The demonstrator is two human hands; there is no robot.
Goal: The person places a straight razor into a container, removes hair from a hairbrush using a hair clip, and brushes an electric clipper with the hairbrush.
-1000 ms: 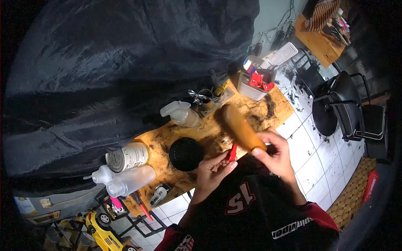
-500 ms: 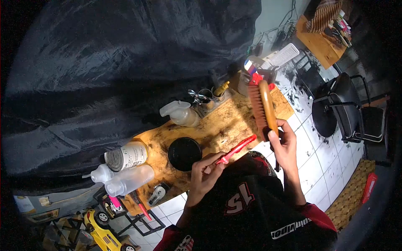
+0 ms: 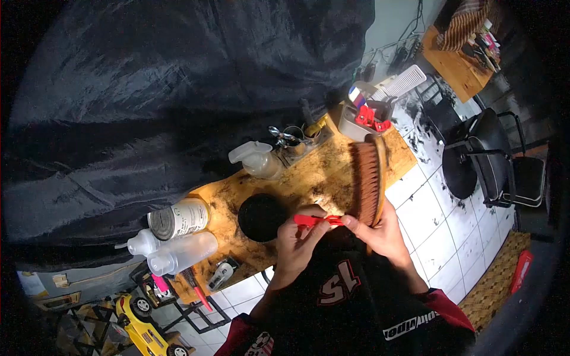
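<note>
Low in the centre, my left hand [image 3: 297, 240] is closed on a slim red clip [image 3: 307, 220], whose other end points right. My right hand [image 3: 383, 236] grips a wooden brush [image 3: 369, 181] with brown bristles facing left, and its thumb and fingertips meet the right end of the clip. Both hands are close together above the front edge of the wooden table [image 3: 309, 190], which has dark hair clippings scattered on it. More red clips [image 3: 371, 118] lie in a grey container [image 3: 356, 129] beside a white comb [image 3: 401, 83].
A black bowl [image 3: 261, 218], a spray bottle [image 3: 258, 160], a can [image 3: 179, 219], clear bottles [image 3: 183, 253] and a hair clipper [image 3: 222, 274] stand or lie on the table. Black chairs [image 3: 493, 151] are right; a yellow toy car [image 3: 142, 326] is lower left.
The brush has swung upright, bristles left, and come back toward my left hand. The red clip has turned from slanting to nearly level, and my right fingers now touch its end.
</note>
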